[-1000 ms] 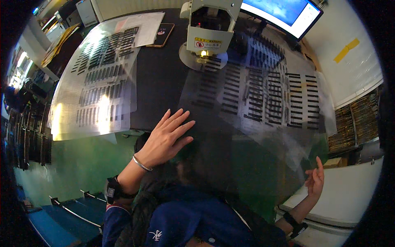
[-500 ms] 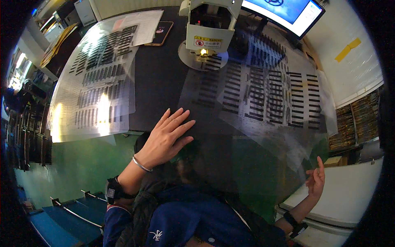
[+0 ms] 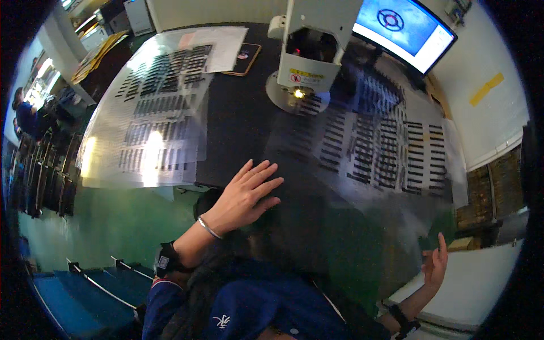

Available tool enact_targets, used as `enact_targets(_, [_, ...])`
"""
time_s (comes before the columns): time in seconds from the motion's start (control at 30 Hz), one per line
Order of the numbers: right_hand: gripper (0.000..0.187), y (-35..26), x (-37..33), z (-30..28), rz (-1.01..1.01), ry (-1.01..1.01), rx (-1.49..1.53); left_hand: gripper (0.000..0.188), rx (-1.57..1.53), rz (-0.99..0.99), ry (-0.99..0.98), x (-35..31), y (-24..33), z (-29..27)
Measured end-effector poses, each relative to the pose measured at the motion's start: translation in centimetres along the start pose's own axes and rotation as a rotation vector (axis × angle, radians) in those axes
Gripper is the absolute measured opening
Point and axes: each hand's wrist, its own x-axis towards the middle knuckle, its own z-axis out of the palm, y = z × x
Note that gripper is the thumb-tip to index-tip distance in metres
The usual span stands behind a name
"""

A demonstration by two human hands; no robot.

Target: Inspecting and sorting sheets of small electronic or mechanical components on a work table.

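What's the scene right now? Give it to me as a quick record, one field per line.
Left hand: left hand open, back up, at the near part of the dark table
Right hand: right hand off to the right, index finger extended; whether it grips anything is unclear
Left side: clear sheets with dark strips
Right side: more striped sheets
Far centre: pale machine, yellow light on
Far right: monitor showing a dark ring on blue

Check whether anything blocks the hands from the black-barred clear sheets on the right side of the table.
Nothing visible does: no object stands between the left hand or right hand and the black-barred clear sheets. The lit machine stands beyond the left hand.
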Motion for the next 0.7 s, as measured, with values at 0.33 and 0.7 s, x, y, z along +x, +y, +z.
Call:
enact_targets(0.33, [0.052, 1.4, 0.1, -1.0, -0.238, -0.235, -0.084, 0.047, -0.051, 0.046, 0.132, -0.5, -0.8, -2.3])
enact_targets(0.7, [0.046, -2.6, -1.6, 3.6, -0.509, 0.292, -0.116, 0.076, -0.020, 0.320, 0.511, 9.8, 2.3, -17.6])
